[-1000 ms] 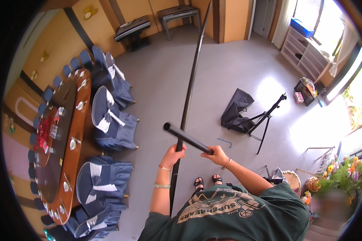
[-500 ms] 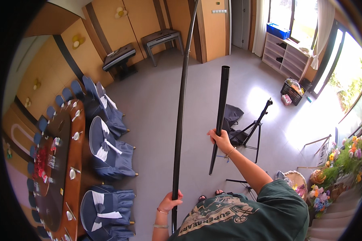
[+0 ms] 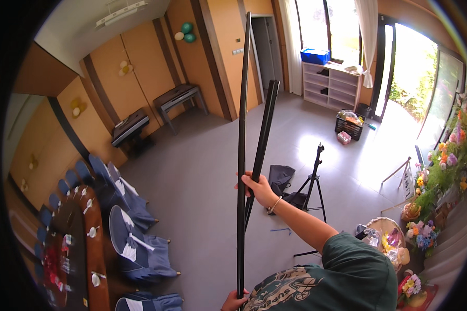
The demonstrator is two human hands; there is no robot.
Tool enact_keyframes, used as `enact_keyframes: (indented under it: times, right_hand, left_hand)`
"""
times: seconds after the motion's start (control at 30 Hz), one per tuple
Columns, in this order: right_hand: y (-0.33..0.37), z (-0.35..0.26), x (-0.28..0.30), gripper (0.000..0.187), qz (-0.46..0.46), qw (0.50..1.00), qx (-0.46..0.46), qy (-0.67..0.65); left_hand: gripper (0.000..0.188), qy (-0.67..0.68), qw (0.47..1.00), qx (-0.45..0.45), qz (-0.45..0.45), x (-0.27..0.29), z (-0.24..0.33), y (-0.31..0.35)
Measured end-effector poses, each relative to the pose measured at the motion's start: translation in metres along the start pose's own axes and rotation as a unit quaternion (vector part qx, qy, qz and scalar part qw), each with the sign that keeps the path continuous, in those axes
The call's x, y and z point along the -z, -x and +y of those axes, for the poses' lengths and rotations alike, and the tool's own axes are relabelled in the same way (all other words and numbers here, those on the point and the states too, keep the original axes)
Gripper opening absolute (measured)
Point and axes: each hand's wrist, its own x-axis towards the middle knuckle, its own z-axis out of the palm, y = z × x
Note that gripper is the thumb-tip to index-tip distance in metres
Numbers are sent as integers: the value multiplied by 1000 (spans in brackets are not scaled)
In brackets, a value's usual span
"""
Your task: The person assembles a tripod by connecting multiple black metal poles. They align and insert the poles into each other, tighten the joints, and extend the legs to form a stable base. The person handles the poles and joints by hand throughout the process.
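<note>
My left hand [image 3: 234, 300] is closed round the lower end of a long black pole [image 3: 242, 129], which stands nearly upright before me. Higher up, my right hand [image 3: 258, 190] grips a shorter black pole [image 3: 265, 124], which looks like two tubes side by side. Its fingertips also reach past the long pole, so the poles meet at that hand. The short pole leans slightly right, its top apart from the long one. Beyond my right forearm, a black tripod stand [image 3: 315, 179] is on the floor beside a black fabric bag [image 3: 281, 176].
Covered chairs [image 3: 140, 243] line a set dining table [image 3: 96, 246] at left. White shelves [image 3: 331, 88] with a blue crate [image 3: 315, 56] stand at the back right. A black basket [image 3: 349, 126] sits before them. Flowers [image 3: 425, 236] and a wicker basket [image 3: 384, 223] are at right.
My right hand has moved left and brought the short pole against the long one. My left hand has gone lower in view. The view has swung to the right.
</note>
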Motion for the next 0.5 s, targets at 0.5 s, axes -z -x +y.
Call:
enact_keyframes:
  times: [0.5]
  right_hand:
    - [48, 25, 7, 30, 1, 993, -106, -60]
  left_hand:
    - [35, -316, 939, 21, 136, 41, -111, -57]
